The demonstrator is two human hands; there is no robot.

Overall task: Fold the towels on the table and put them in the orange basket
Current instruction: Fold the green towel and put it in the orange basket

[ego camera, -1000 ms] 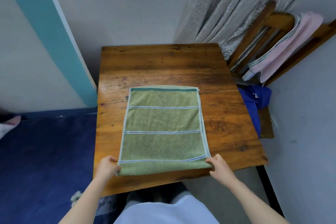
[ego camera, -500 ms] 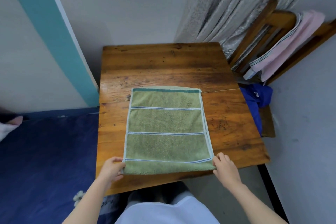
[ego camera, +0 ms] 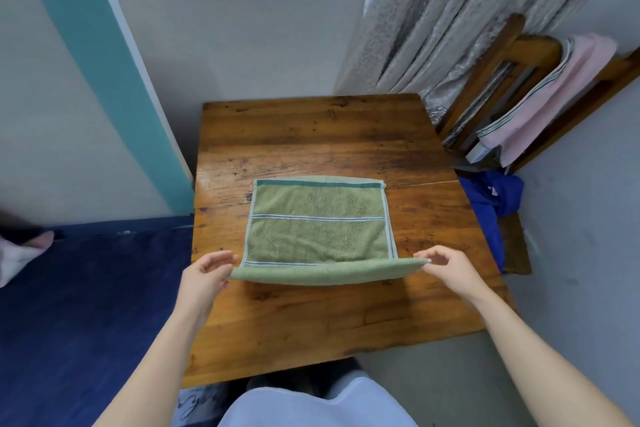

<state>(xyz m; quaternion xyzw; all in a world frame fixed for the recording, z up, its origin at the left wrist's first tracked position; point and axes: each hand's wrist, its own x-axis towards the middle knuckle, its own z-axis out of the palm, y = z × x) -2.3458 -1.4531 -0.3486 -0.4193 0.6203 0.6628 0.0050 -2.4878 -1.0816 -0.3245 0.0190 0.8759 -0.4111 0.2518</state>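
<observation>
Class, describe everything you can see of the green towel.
The towel looks like green terry, with pale stripes and a dark green band at its far end. Its far part lies flat on the table; its near edge is raised, folding over. The left hand and right hand pinch its near corners.

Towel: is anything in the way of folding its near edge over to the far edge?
Nothing visible lies on the towel. The left hand and right hand pinch its raised near corners. The basket is not in view, so the route to it cannot be judged.
</observation>
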